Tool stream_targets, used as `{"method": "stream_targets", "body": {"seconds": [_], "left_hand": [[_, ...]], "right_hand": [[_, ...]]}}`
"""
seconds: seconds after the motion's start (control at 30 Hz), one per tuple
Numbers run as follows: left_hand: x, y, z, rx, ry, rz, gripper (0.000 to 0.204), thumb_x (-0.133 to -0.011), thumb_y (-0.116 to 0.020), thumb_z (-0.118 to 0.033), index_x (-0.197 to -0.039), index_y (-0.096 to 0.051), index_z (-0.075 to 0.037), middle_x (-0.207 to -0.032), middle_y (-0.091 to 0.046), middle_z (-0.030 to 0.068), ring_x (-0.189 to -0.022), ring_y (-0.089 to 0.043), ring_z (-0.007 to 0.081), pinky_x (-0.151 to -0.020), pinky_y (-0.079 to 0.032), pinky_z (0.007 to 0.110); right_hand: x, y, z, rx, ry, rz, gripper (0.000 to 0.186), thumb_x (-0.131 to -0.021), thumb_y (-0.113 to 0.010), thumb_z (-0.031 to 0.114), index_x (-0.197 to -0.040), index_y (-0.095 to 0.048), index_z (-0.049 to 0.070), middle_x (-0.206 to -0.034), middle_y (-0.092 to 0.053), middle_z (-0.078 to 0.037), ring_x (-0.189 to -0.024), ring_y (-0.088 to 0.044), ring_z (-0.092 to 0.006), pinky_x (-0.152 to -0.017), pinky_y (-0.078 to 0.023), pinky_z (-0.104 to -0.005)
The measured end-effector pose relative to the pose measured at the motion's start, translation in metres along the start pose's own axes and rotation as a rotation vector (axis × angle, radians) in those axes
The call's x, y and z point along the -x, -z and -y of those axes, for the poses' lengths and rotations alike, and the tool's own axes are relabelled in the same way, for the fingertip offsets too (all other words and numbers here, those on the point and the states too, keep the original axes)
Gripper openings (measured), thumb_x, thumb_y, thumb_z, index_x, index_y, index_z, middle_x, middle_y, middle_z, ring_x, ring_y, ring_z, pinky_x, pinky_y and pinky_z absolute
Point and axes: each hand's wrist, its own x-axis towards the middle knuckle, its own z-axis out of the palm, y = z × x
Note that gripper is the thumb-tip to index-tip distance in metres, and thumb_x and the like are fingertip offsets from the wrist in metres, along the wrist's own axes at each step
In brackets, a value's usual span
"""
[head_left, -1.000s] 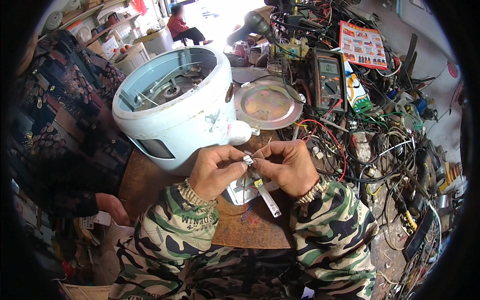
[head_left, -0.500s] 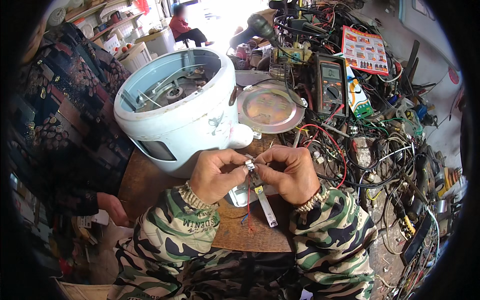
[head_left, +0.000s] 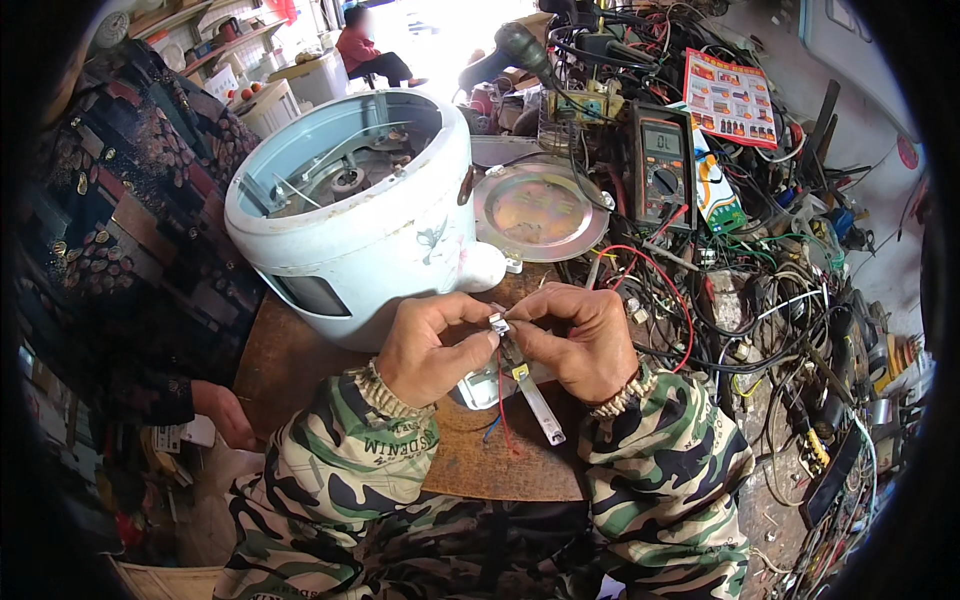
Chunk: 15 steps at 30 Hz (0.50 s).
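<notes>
Over the wooden table, my left hand (head_left: 432,345) and my right hand (head_left: 580,335) meet. Both are closed, thumb against forefinger, on a small silvery-white part (head_left: 498,324). Its exact kind does not show. Below it hangs a long metal strip (head_left: 540,412) with a yellow patch near its upper end. A thin red wire (head_left: 504,405) trails down beside the strip, and a blue wire end (head_left: 491,430) lies close by. Behind my fingers, partly hidden, is a white plastic piece (head_left: 480,388). The fingertips cover some of the small part.
An upturned, open white appliance body (head_left: 370,235) stands ahead left, beside a round metal plate (head_left: 540,213). A multimeter (head_left: 664,165) leans among tangled cables (head_left: 720,330) on the right. At the left, another person's hand (head_left: 225,415) rests by the table edge (head_left: 300,360).
The metal strip's lower end has swung slightly to the right, and the red wire has shifted with it. Both hands keep their pinch on the small part.
</notes>
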Motion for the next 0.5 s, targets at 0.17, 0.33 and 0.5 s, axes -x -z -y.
{"method": "stream_targets", "body": {"seconds": [0.17,0.33,0.5], "left_hand": [[0.000,0.000,-0.002,0.015,0.049,-0.015,0.023,-0.087,-0.068,-0.008,-0.103,-0.066,0.008,-0.089,-0.069,0.0059,-0.077,-0.063,0.0074,-0.070,-0.051,0.022],[-0.001,0.001,0.000,0.011,0.061,-0.025,0.021,-0.085,-0.068,-0.007,-0.101,-0.066,0.007,-0.087,-0.069,0.0064,-0.075,-0.064,0.0082,-0.069,-0.051,0.023],[-0.003,0.000,0.000,0.060,0.079,-0.041,0.020,-0.082,-0.067,-0.004,-0.099,-0.067,0.008,-0.087,-0.070,0.0059,-0.075,-0.063,0.0074,-0.068,-0.052,0.023]], "right_hand": [[-0.001,0.000,0.002,-0.053,-0.061,0.024,0.009,-0.085,-0.070,0.001,-0.091,-0.072,-0.005,-0.077,-0.072,-0.008,-0.071,-0.066,-0.0109,-0.064,-0.053,-0.0262],[-0.001,0.001,0.001,-0.057,-0.144,0.030,0.010,-0.084,-0.072,0.003,-0.091,-0.073,-0.005,-0.075,-0.072,-0.010,-0.069,-0.065,-0.0104,-0.063,-0.053,-0.0278],[-0.002,-0.001,-0.005,-0.035,-0.055,0.022,0.009,-0.085,-0.070,0.003,-0.091,-0.073,-0.004,-0.074,-0.072,-0.010,-0.067,-0.064,-0.0093,-0.061,-0.051,-0.0279]]}}
